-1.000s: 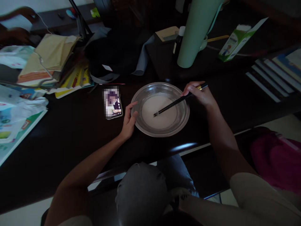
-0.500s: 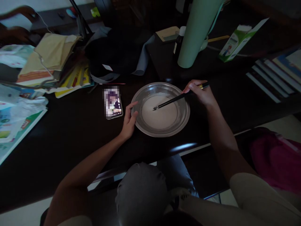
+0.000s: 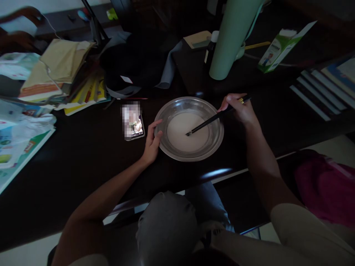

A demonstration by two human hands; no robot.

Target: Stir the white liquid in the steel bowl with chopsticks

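Observation:
A round metal basin (image 3: 213,147) stands on the dark table, with a pale, milky liquid (image 3: 180,142) covering its bottom. My left hand (image 3: 152,145) grips the basin's left rim, thumb and fingers closed over the edge. Above the right rim, my right hand (image 3: 239,108) is closed round a pair of black chopsticks (image 3: 206,122) with gold bands near their upper ends. They slant down to the left, and their tips meet the liquid near the middle of the basin.
Left of the basin lies a lit phone (image 3: 133,122). A tall green flask (image 3: 229,44) and a small dark bottle (image 3: 210,50) stand behind. Further right are a green-white carton (image 3: 273,53) and stacked books (image 3: 321,92). Papers (image 3: 59,61) and a black bag (image 3: 135,61) fill the back left.
The chopsticks' tips have shifted slightly right and toward me through the liquid, with my right hand moving a little right. My left hand and the basin stay in place.

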